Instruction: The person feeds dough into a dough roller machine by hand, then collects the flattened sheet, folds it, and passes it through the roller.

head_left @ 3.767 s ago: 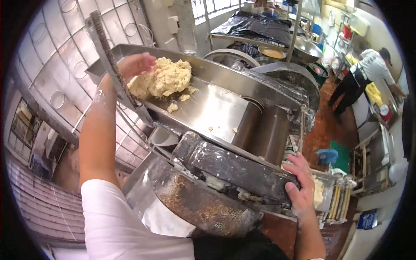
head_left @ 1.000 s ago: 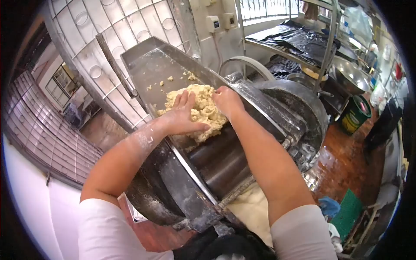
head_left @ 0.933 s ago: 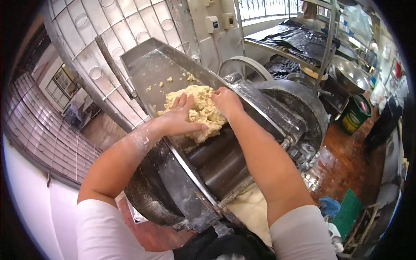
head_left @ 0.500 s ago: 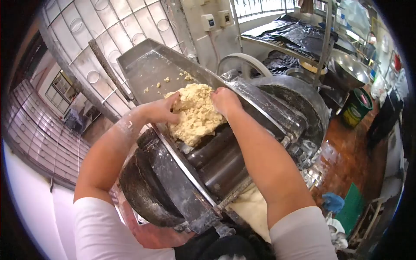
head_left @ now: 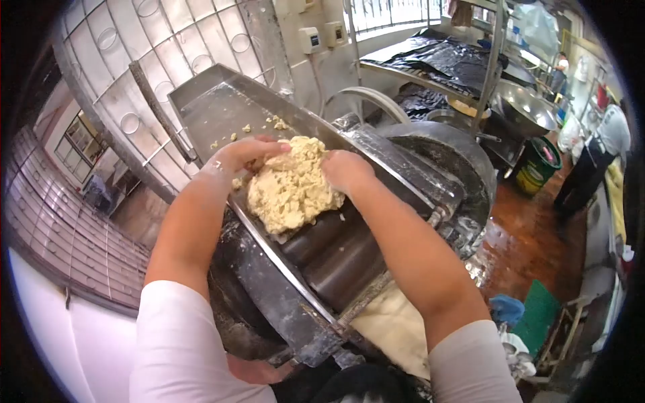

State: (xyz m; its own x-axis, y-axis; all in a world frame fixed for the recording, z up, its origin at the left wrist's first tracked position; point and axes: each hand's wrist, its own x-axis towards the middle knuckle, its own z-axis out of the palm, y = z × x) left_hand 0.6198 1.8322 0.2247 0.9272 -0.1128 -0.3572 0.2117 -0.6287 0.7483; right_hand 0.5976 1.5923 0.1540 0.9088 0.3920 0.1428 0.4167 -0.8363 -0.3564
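Observation:
A lump of crumbly yellow dough [head_left: 295, 188] lies at the lower end of the metal tray [head_left: 222, 104], against the dark steel rollers [head_left: 336, 255]. My left hand [head_left: 252, 153] rests on the dough's upper left side, its fingers bent over it and partly hidden. On the other side my right hand [head_left: 346, 173] presses into the dough's right edge with curled fingers; their tips are hidden. Small crumbs [head_left: 277, 123] are scattered higher up the tray. Below the rollers a smooth pale dough sheet [head_left: 396, 326] shows beside my right forearm.
A round machine guard [head_left: 470, 161] stands right of the tray. Behind it are a rack with black plastic [head_left: 437, 60], a steel bowl [head_left: 524, 107] and a green bucket [head_left: 537, 164]. Another person [head_left: 601, 151] stands at the far right. A barred gate [head_left: 74, 221] is at the left.
My left hand has moved from the dough's left side onto its upper part. The dough sits slightly lower toward the rollers. My right hand stays at its edge. Another person has come into view at right.

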